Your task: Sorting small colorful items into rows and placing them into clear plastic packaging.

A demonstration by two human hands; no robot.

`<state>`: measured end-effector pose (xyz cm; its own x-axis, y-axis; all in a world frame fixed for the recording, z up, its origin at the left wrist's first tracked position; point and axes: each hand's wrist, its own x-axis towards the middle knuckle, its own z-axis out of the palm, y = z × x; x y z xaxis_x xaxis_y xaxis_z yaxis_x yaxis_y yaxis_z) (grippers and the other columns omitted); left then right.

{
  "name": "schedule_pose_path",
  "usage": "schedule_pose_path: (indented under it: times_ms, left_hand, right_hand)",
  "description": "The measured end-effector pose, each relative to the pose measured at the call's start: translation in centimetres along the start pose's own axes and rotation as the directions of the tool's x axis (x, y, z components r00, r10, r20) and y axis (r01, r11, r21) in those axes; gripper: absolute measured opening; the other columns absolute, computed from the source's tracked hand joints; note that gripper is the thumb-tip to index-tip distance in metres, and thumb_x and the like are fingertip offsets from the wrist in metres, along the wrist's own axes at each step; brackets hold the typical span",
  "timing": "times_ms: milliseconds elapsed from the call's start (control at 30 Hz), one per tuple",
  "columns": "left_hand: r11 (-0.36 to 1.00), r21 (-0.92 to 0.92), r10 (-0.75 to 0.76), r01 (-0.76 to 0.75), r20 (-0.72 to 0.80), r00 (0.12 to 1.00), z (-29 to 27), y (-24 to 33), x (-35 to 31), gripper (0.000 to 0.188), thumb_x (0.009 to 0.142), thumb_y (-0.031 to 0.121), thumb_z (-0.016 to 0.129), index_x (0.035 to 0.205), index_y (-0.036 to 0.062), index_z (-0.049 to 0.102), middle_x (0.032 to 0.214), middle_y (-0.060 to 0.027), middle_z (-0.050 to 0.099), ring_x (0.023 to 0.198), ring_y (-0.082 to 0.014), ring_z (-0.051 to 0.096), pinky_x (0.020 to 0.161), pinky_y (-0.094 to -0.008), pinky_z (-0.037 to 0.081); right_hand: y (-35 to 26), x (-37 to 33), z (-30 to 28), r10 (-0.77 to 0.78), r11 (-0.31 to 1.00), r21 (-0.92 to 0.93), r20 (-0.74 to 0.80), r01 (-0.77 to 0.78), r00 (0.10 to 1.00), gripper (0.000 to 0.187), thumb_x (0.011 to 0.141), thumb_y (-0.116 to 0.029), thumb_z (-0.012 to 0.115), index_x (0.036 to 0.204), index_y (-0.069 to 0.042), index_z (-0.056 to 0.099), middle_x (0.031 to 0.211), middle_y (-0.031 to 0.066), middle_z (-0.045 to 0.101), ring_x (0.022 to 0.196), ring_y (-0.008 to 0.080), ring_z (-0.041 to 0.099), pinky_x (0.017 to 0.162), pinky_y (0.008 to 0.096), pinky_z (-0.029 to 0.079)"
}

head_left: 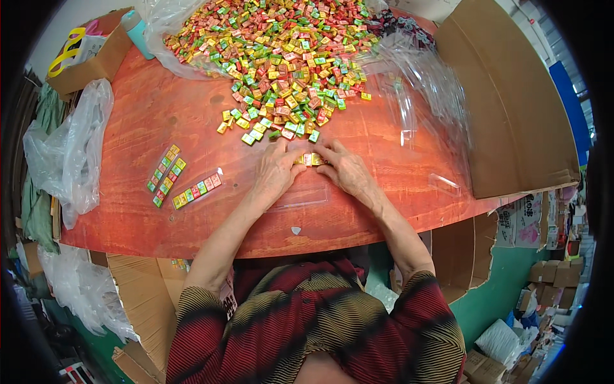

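A short row of small wrapped candies (pixel 311 159) is pinched between the two hands on the red-brown surface (pixel 160 115), just below the big heap of loose candies (pixel 281 57). The left hand (pixel 276 171) is laid palm down, its fingers curled onto the left end of the row; the right hand (pixel 345 169) is closed on the right end in the same way. A clear plastic sleeve (pixel 300 192) appears to lie under the hands, though its edges are hard to make out. Three filled candy strips (pixel 182 182) are laid well apart to the left. A cardboard box (pixel 511 109) stands at the right.
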<state>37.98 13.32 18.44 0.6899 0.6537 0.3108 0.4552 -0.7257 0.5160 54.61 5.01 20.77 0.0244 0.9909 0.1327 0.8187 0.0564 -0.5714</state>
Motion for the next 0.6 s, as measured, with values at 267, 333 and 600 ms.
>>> schedule_pose_path:
  times_ms: [267,333,600]
  left_hand:
    - [0.999,-0.018,0.048,-0.049,-0.036,0.998,0.0,0.2,-0.1,0.029,0.067,0.016,0.070,0.095,0.0098,0.063,0.083,-0.0097,0.047,0.078,-0.0282,0.052,0.066,-0.0388,0.043]
    - [0.998,-0.053,-0.035,0.035,0.000,0.999,-0.4,0.6,-0.4,0.027,0.069,0.016,0.069,0.095,0.0098,0.063,0.083,-0.0106,0.048,0.079,-0.0291,0.052,0.066,-0.0405,0.043]
    - [0.987,0.099,-0.128,0.123,0.044,0.991,-2.6,4.7,-7.8,0.036,0.073,0.020,0.064,0.105,0.0064,0.056,0.086,-0.0140,0.049,0.083,-0.0311,0.052,0.065,-0.0394,0.045]
  right_hand:
    - [0.0,0.0,0.8,-0.050,0.998,-0.035,-0.061,0.047,0.997,0.033,0.074,-0.008,0.062,0.107,-0.010,0.057,0.101,0.0124,0.054,0.092,0.0310,0.055,0.075,0.0375,0.047]
    - [-0.6,-0.1,0.5,-0.013,0.998,-0.061,0.003,0.013,1.000,0.031,0.075,-0.009,0.062,0.105,-0.008,0.057,0.099,0.0125,0.054,0.090,0.0308,0.056,0.073,0.0371,0.047]
    - [-4.1,-6.3,2.0,-0.045,0.999,-0.006,0.005,0.046,0.999,0.030,0.076,-0.006,0.059,0.106,-0.004,0.055,0.099,0.0150,0.055,0.086,0.0316,0.055,0.070,0.0376,0.046]
